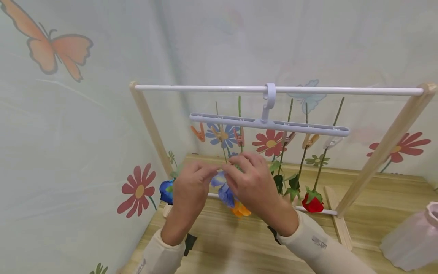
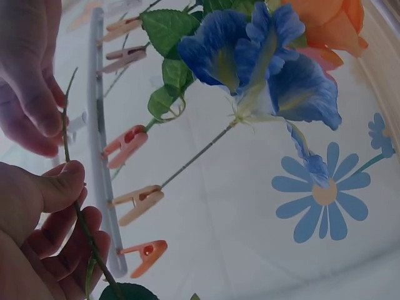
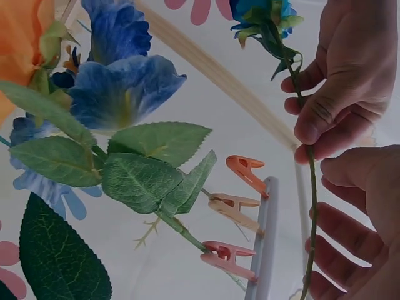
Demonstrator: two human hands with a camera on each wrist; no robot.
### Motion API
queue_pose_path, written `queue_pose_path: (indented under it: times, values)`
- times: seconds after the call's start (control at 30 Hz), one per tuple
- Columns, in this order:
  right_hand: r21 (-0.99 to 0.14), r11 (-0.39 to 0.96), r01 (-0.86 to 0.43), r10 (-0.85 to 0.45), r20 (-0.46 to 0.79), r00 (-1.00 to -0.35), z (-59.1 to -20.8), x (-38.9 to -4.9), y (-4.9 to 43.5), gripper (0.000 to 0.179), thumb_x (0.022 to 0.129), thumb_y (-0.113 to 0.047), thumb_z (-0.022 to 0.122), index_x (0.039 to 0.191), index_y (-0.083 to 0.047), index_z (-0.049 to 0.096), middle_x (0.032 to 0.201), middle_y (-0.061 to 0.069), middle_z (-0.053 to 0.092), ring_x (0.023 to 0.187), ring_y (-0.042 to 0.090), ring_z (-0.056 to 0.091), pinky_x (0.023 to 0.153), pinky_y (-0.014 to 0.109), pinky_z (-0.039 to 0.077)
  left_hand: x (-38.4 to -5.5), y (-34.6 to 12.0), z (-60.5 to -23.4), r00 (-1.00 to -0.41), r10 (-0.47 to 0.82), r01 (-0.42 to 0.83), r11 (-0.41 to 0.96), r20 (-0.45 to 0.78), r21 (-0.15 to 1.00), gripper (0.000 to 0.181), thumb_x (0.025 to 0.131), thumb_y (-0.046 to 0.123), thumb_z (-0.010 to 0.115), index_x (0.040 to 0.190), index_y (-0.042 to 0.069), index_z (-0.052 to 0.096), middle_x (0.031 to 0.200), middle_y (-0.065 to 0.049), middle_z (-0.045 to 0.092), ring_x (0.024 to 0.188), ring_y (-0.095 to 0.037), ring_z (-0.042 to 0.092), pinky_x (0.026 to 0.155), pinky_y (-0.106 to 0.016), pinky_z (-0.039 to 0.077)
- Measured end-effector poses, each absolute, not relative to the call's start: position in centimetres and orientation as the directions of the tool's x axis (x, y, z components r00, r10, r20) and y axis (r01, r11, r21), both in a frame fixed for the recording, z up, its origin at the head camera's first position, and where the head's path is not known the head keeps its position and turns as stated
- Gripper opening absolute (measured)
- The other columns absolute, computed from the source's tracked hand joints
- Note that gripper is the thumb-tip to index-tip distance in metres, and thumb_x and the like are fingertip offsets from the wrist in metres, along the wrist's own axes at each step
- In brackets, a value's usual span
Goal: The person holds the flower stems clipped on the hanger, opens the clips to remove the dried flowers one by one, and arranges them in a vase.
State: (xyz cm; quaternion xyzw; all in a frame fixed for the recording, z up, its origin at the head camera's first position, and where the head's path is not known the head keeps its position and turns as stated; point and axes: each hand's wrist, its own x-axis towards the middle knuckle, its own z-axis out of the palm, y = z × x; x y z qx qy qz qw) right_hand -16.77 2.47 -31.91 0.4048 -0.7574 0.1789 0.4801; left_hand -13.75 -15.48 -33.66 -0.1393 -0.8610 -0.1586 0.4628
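Note:
My left hand [image 1: 192, 185] pinches the thin green stem [image 3: 313, 187] of a blue rose [image 1: 166, 191] between thumb and fingers. The bloom hangs below that hand, and the bare stem end points up. My right hand [image 1: 251, 182] is beside the upper stem, fingers loosely bent; in the right wrist view its thumb stands slightly apart from the stem. Behind both hands hangs a pale clip hanger [image 1: 253, 122]. Its leftmost orange clip [image 2: 150, 255] has no stem in it. A beige clip [image 2: 140, 203] grips the stem of a blue-violet flower [image 2: 262, 62]; a pink clip [image 2: 127, 145] grips another stem.
The hanger hooks over a white rod [image 1: 205, 88] on a wooden frame [image 1: 383, 156]. Right-side clips hold several upside-down stems, one with a red rose [image 1: 313, 203]. An orange flower [image 1: 241, 209] hangs mid-frame. A pinkish vase [image 1: 412, 239] stands right on the wooden table [image 1: 222, 243].

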Motion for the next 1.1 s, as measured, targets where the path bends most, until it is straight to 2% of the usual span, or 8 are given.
queue_pose_path:
  times: [0.13, 0.4, 0.67, 0.93, 1.1]
  values:
    - [0.108, 0.609, -0.786, -0.455, 0.859, -0.235, -32.5, -16.8, 3.2, 0.011, 0.084, -0.011, 0.080, 0.095, -0.014, 0.080, 0.094, 0.005, 0.074, 0.093, 0.029, 0.064, 0.085, 0.046, 0.055, -13.6, -14.9, -33.7, -0.546, 0.131, 0.385, 0.917, 0.828, 0.109, 0.013, 0.084, 0.011, 0.083, 0.093, 0.019, 0.083, 0.082, 0.001, 0.070, 0.076, -0.017, 0.067, 0.066, -0.027, 0.059]
    - [0.091, 0.641, -0.762, -0.460, 0.841, -0.286, -33.3, -16.6, 4.4, 0.011, 0.082, -0.015, 0.085, 0.092, -0.013, 0.081, 0.084, 0.002, 0.072, 0.085, 0.027, 0.065, 0.078, 0.042, 0.056, -13.7, -13.7, -34.1, -0.510, 0.223, 0.444, 0.895, 0.831, 0.033, 0.008, 0.083, 0.010, 0.083, 0.089, 0.016, 0.082, 0.079, 0.001, 0.069, 0.074, -0.016, 0.067, 0.067, -0.027, 0.061]
    - [0.067, 0.645, -0.761, -0.458, 0.831, -0.315, -34.6, -16.3, 5.3, 0.010, 0.080, -0.016, 0.087, 0.085, -0.013, 0.079, 0.079, 0.002, 0.070, 0.076, 0.023, 0.065, 0.064, 0.035, 0.055, -13.4, -12.5, -34.8, -0.542, 0.247, 0.467, 0.883, 0.803, 0.044, 0.006, 0.082, 0.018, 0.084, 0.082, 0.013, 0.081, 0.075, 0.001, 0.066, 0.070, -0.015, 0.062, 0.066, -0.024, 0.060]
    - [0.048, 0.667, -0.743, -0.448, 0.823, -0.350, -35.7, -16.1, 5.7, 0.010, 0.079, -0.015, 0.087, 0.083, -0.012, 0.078, 0.076, 0.001, 0.069, 0.074, 0.022, 0.065, 0.063, 0.033, 0.057, -13.5, -11.6, -35.5, -0.527, 0.253, 0.472, 0.881, 0.811, 0.032, 0.009, 0.080, 0.019, 0.086, 0.079, 0.012, 0.081, 0.074, 0.001, 0.067, 0.068, -0.016, 0.064, 0.062, -0.025, 0.058]
    - [0.033, 0.688, -0.725, -0.436, 0.817, -0.377, -35.9, -16.2, 6.0, 0.010, 0.080, -0.013, 0.086, 0.083, -0.012, 0.077, 0.078, 0.002, 0.070, 0.072, 0.022, 0.065, 0.062, 0.033, 0.058, -13.5, -10.9, -35.5, -0.537, 0.254, 0.470, 0.882, 0.804, 0.035, 0.008, 0.079, 0.013, 0.088, 0.083, 0.013, 0.081, 0.076, 0.001, 0.066, 0.071, -0.016, 0.063, 0.064, -0.026, 0.056]
